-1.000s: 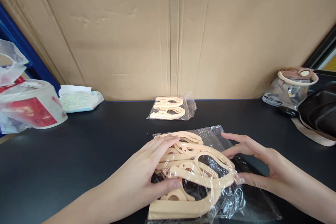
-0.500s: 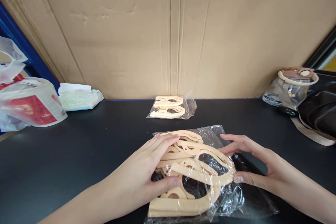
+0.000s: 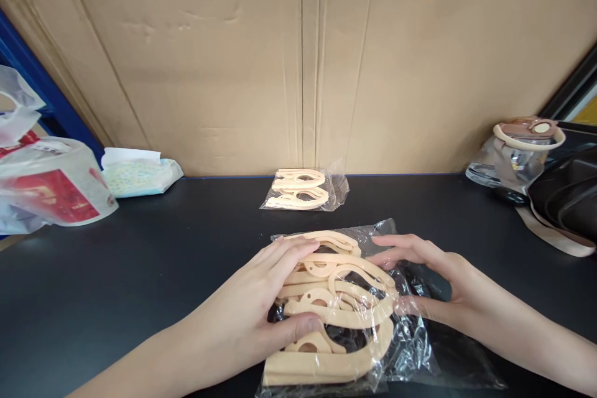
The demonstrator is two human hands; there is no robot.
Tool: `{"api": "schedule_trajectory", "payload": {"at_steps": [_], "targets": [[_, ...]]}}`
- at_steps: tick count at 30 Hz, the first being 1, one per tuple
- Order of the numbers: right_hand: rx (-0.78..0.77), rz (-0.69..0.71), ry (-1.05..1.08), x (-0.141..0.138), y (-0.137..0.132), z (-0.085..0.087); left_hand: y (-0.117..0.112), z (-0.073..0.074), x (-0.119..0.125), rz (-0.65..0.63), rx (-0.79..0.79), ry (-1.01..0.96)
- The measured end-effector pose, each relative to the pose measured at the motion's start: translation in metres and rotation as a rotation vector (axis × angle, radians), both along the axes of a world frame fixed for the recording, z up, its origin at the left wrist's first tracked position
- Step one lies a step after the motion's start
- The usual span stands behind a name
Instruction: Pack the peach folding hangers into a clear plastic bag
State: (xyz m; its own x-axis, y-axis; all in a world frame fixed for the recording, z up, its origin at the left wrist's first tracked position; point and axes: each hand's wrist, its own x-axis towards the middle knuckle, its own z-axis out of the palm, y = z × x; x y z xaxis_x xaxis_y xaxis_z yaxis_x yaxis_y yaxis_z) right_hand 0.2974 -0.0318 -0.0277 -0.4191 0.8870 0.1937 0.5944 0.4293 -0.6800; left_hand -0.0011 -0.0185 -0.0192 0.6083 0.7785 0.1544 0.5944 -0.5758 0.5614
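Several beige folding hangers (image 3: 326, 368) lie stacked in a clear plastic bag (image 3: 415, 354) on the black table, near its front. My left hand (image 3: 261, 305) rests on the left side of the bagged hangers, thumb and fingers spread apart. On the other side, my right hand (image 3: 443, 283) has its fingers stretched out over the bag and its thumb at the curved right ends of the hangers; it is open. The left ends of some hangers are hidden under my left hand. Folds and glare in the plastic blur part of the stack.
A smaller clear bag of beige hangers (image 3: 298, 189) lies farther back by the cardboard wall (image 3: 209, 62). At left are a wipes pack (image 3: 142, 174) and a plastic-wrapped roll (image 3: 60, 183). A strapped clear bottle (image 3: 529, 146) and a black bag (image 3: 569, 193) are at right.
My right hand has moved left, and the upper hangers in the near bag have shifted left with it. My left hand has stayed in place.
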Motion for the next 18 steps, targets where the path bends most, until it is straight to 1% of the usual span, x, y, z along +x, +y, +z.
{"api": "schedule_trajectory", "payload": {"at_steps": [2,4,7,9,12,15,18], "targets": [[0.072,-0.007,-0.038,-0.003,0.0,-0.003,0.0,-0.001,-0.001,-0.006,0.006,0.019],[0.157,-0.048,-0.104,-0.006,-0.001,-0.005,0.0,-0.002,-0.001,0.013,0.02,0.019],[0.273,-0.107,-0.169,-0.011,-0.004,-0.004,-0.002,-0.004,-0.001,0.047,0.051,-0.001],[0.337,-0.113,-0.185,-0.013,-0.005,-0.003,-0.003,-0.005,-0.001,0.053,0.072,-0.003],[0.403,-0.056,-0.18,-0.015,-0.005,-0.001,-0.002,-0.006,-0.001,0.054,0.095,0.0],[0.397,0.036,-0.147,-0.016,-0.007,0.002,-0.002,-0.005,-0.001,0.033,0.111,0.006],[0.378,0.09,-0.136,-0.015,-0.01,0.003,-0.005,0.001,-0.001,-0.052,0.145,0.058]]}}
